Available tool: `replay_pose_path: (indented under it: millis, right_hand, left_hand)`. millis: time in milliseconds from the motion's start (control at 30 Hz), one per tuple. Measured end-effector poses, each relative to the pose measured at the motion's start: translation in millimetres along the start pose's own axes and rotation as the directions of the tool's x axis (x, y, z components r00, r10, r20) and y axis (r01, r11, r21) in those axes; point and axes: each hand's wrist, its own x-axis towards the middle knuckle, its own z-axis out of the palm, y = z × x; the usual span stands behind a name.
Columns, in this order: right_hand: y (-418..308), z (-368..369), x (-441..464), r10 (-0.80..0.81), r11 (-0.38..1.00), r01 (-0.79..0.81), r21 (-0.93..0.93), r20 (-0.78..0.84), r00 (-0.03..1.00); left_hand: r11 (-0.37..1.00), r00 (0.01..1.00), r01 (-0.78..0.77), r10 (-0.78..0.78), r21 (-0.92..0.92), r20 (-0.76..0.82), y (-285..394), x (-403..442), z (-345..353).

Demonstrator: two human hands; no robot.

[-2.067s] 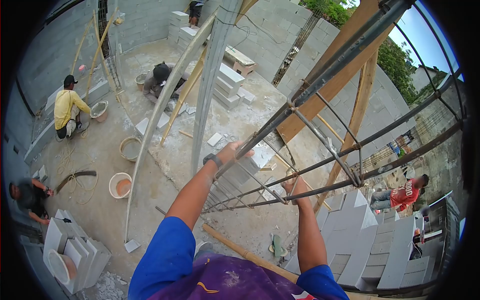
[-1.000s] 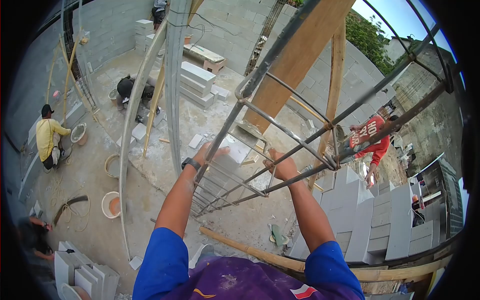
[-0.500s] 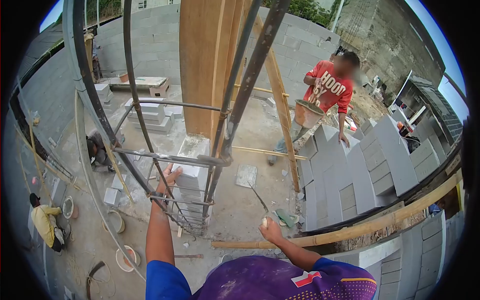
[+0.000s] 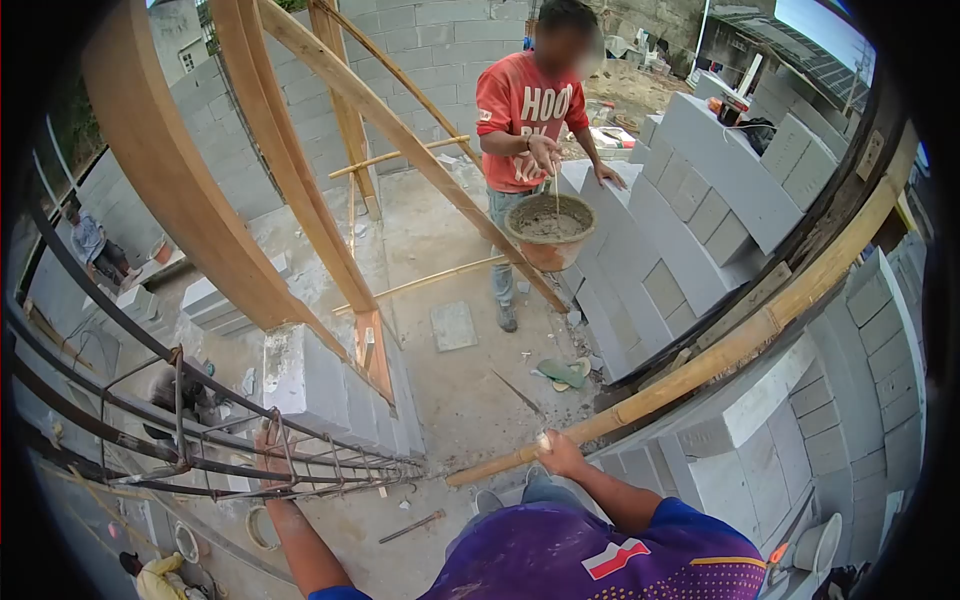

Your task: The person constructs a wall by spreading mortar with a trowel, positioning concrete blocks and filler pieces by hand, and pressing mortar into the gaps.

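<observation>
Right hand (image 4: 562, 455) clenches a slim-bladed trowel (image 4: 522, 396) above open concrete floor (image 4: 455, 400); left hand (image 4: 271, 455), its grip unclear, is at the steel rebar cage (image 4: 182, 462) beside pale, square-edged blocks (image 4: 318, 385).

the right hand (image 4: 562, 456) grips the pale handle of a trowel (image 4: 518, 391), its blade pointing away over the floor (image 4: 450, 405), just beside a bamboo pole (image 4: 690, 402). the left hand (image 4: 272, 455) is at a rebar cage (image 4: 180, 410), partly hidden by the bars. near the cage stands a row of pale blocks (image 4: 330, 390), with wooden boards (image 4: 160, 170) rising by it. ahead, a person in a red shirt (image 4: 515, 110) holds a bucket (image 4: 548, 250) of grey mix, the other hand resting on stacked blocks (image 4: 690, 195).
</observation>
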Motion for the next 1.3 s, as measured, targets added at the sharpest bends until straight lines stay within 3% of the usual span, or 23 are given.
replay_pose_path:
  millis: [33,67,100,133,167,233,267,300,333,400,433,467,533,633,700,733,767,833,900,1000,1100,1133,1300]
  right_hand:
    - [7,-2,-4,0.021,1.0,-0.02,0.024,-0.024,0.999]
    - [12,-7,-11,0.044,0.999,-0.043,0.022,-0.031,0.999]
    - [15,-16,-20,0.065,0.998,-0.065,0.02,-0.033,0.997]
    - [18,-24,-29,0.083,0.996,-0.082,0.019,-0.033,0.996]
    - [20,-29,-38,0.128,0.992,-0.127,0.019,-0.019,0.992]
    - [29,-41,-51,0.205,0.979,-0.205,0.012,0.013,0.979]
    - [46,-36,-56,0.201,0.98,-0.201,0.0,-0.003,0.98]
    - [56,-34,-62,0.197,0.98,-0.197,0.01,-0.005,0.98]
    - [67,-34,-66,0.192,0.981,-0.192,0.019,-0.01,0.981]
    - [85,-40,-72,0.198,0.98,-0.198,0.026,-0.007,0.98]
    - [86,-48,-76,0.206,0.978,-0.206,0.027,0.002,0.979]
    - [89,-54,-80,0.212,0.977,-0.213,0.028,0.017,0.977]
    - [107,-57,-87,0.215,0.976,-0.216,0.03,0.031,0.976]
    - [122,-81,-99,0.214,0.976,-0.217,0.031,0.078,0.974]
    - [130,-98,-114,0.215,0.975,-0.219,0.027,0.109,0.971]
    - [137,-104,-122,0.211,0.976,-0.215,0.023,0.117,0.97]
    - [145,-108,-129,0.205,0.978,-0.209,0.021,0.123,0.971]
    - [161,-110,-141,0.222,0.973,-0.228,0.042,0.11,0.969]
    - [176,-111,-154,0.228,0.971,-0.233,0.048,0.1,0.969]
    - [194,-107,-161,0.208,0.976,-0.213,0.043,0.101,0.973]
    - [191,-112,-161,0.175,0.979,-0.183,0.087,0.1,0.98]
    - [189,-114,-160,0.157,0.981,-0.167,0.101,0.101,0.982]
    - [191,-111,-159,0.162,0.976,-0.167,0.142,0.048,0.986]
  left_hand:
    - [0.991,0.996,-0.068,0.074,0.115,-0.043,-7,-20,-16]
    - [0.984,0.98,-0.175,0.178,0.043,-0.09,-46,-35,-108]
    - [0.977,0.811,-0.16,0.211,0.14,-0.545,-55,-70,-63]
    - [0.975,0.61,-0.126,0.221,0.182,-0.761,-86,-86,-96]
    - [0.986,0.332,0.042,0.14,0.163,-0.933,-99,-112,-48]
    - [0.931,0.565,0.358,-0.156,0.07,-0.81,-180,-181,-85]
    - [0.865,0.374,0.476,-0.359,-0.155,-0.855,-224,-201,-91]
    - [0.694,0.33,0.703,-0.512,-0.155,-0.793,-255,-222,-68]
    - [0.467,0.383,0.882,-0.647,0.053,-0.659,-285,-230,-36]
    - [0.283,0.488,0.825,-0.793,0.489,-0.364,-339,-220,16]
    - [0.456,0.479,0.877,-0.795,0.153,-0.372,-366,-201,35]
    - [0.426,0.579,0.81,-0.688,0.402,-0.438,-368,-171,106]
    - [0.502,0.798,0.565,-0.534,0.655,-0.279,-362,-94,227]
    - [0.535,0.924,0.201,-0.383,0.821,0.023,-398,34,326]
    - [0.529,0.956,0.064,-0.275,0.846,0.1,-384,101,423]
    - [0.646,0.95,0.13,-0.297,0.752,0.091,-366,120,476]
    - [0.631,0.978,0.033,-0.18,0.775,0.105,-390,150,492]
    - [0.647,0.978,0.013,-0.166,0.763,0.124,-410,183,525]
    - [0.702,0.917,0.186,-0.375,0.688,0.134,-392,178,567]
    - [0.734,0.962,0.21,-0.273,0.645,-0.002,-396,157,579]
    - [0.868,0.97,0.234,-0.236,0.437,-0.051,-394,144,566]
    - [0.834,0.944,0.321,-0.323,0.449,-0.074,-393,145,552]
    - [0.838,0.919,0.386,-0.313,0.386,-0.239,-354,99,526]
